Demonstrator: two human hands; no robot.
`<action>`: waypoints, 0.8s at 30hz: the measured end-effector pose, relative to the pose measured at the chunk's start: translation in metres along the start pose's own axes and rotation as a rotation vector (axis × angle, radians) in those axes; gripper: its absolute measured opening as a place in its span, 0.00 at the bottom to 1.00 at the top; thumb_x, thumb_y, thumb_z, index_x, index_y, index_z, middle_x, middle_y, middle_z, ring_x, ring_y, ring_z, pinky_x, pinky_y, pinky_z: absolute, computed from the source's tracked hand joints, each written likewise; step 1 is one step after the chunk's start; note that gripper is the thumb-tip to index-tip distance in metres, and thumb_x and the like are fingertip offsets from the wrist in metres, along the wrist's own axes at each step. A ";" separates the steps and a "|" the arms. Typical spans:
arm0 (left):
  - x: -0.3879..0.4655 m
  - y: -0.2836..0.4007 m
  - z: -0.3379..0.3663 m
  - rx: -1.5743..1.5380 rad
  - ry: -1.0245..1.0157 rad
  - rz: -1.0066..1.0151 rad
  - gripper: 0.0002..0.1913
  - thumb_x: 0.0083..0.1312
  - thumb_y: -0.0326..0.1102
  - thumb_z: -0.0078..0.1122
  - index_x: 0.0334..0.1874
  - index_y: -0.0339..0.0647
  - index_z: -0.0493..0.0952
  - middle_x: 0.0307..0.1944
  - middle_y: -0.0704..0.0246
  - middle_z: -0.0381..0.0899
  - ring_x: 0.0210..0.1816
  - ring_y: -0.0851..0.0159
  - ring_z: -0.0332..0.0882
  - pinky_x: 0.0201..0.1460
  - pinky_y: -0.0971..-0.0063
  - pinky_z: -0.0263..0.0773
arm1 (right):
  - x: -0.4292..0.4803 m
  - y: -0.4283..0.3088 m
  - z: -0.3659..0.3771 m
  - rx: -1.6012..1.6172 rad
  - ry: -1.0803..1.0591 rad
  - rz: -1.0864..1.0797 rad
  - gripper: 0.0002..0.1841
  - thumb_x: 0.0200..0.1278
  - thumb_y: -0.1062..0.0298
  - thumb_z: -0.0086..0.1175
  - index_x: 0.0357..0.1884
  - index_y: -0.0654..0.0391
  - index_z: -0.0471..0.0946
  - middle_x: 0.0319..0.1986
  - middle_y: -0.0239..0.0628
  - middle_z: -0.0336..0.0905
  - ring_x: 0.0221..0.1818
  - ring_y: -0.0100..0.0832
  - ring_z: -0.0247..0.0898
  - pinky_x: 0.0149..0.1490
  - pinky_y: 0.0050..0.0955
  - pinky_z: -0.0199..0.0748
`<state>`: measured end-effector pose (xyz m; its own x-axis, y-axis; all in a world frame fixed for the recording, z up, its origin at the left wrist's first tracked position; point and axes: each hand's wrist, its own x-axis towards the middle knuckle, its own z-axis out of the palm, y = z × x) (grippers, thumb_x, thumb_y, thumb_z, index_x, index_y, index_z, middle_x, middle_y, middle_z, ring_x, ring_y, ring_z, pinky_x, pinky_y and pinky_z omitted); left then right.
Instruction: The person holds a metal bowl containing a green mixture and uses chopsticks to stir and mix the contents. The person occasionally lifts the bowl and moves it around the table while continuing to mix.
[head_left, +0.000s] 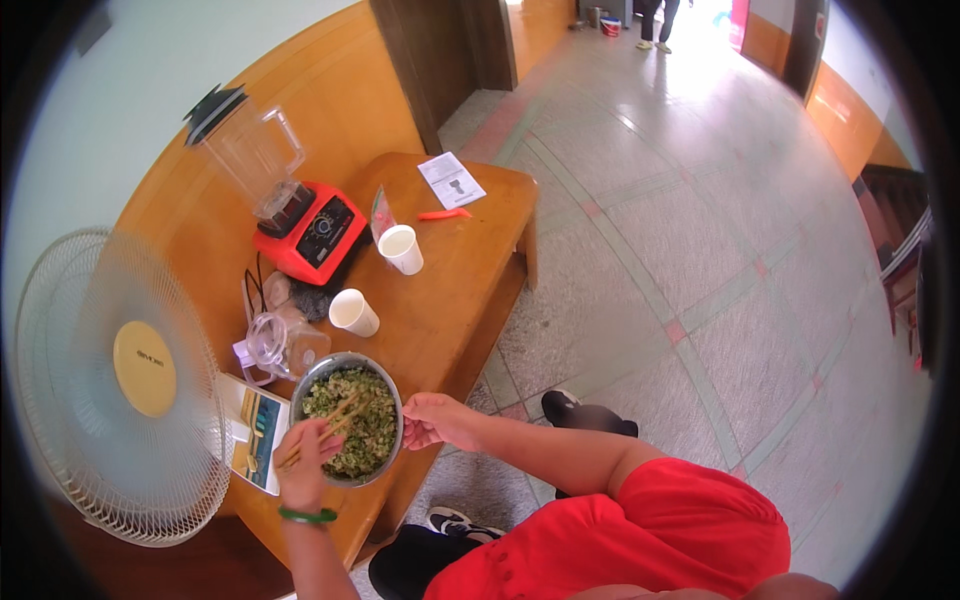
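A round metal bowl (400, 390) with a chopped green and pale mixture (360, 439) stands on the wooden bench. My left hand (304, 457), a green bangle at its wrist, reaches over the bowl's lower left side and grips wooden chopsticks (341, 416), whose far ends are at the mixture. On the bowl's right side, my right hand (433, 422) has its fingers bent at the rim and seems to hold it; the fingertips are partly hidden. Just above the bowl are a clear plastic pitcher (300, 349) on its side and a white paper cup (355, 313).
A caged fan (142, 367) stands close on the left, beside a printed box (259, 442). Further along the bench (457, 262) are a red blender (319, 232), a second paper cup (402, 250), a red tool (444, 214) and a printed sheet (451, 180). A person (657, 22) stands far off.
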<state>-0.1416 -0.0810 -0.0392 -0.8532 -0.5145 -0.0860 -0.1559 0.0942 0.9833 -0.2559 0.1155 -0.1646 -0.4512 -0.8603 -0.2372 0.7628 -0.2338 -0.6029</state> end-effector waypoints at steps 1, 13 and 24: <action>-0.002 -0.003 -0.019 0.021 0.034 -0.038 0.11 0.72 0.33 0.49 0.45 0.31 0.77 0.37 0.62 0.81 0.34 0.66 0.84 0.40 0.76 0.81 | 0.001 0.003 0.002 0.011 -0.002 -0.003 0.09 0.70 0.59 0.50 0.38 0.54 0.71 0.32 0.32 0.75 0.35 0.30 0.77 0.46 0.33 0.79; 0.032 -0.030 0.021 0.113 0.080 0.185 0.12 0.73 0.35 0.49 0.43 0.33 0.77 0.35 0.65 0.80 0.33 0.69 0.82 0.38 0.79 0.78 | 0.002 0.007 -0.005 0.030 0.102 -0.020 0.06 0.71 0.65 0.47 0.38 0.56 0.70 0.32 0.36 0.74 0.35 0.32 0.77 0.43 0.34 0.81; -0.017 0.024 0.003 0.066 0.048 0.088 0.11 0.73 0.33 0.49 0.42 0.30 0.77 0.33 0.64 0.80 0.31 0.67 0.83 0.36 0.77 0.80 | -0.005 -0.009 -0.008 -0.029 0.213 0.003 0.06 0.67 0.67 0.53 0.40 0.56 0.70 0.34 0.36 0.76 0.37 0.33 0.78 0.45 0.34 0.81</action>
<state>-0.1328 -0.0674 -0.0150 -0.8405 -0.5417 0.0095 -0.1152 0.1959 0.9738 -0.2639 0.1254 -0.1637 -0.5393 -0.7451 -0.3924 0.7517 -0.2158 -0.6232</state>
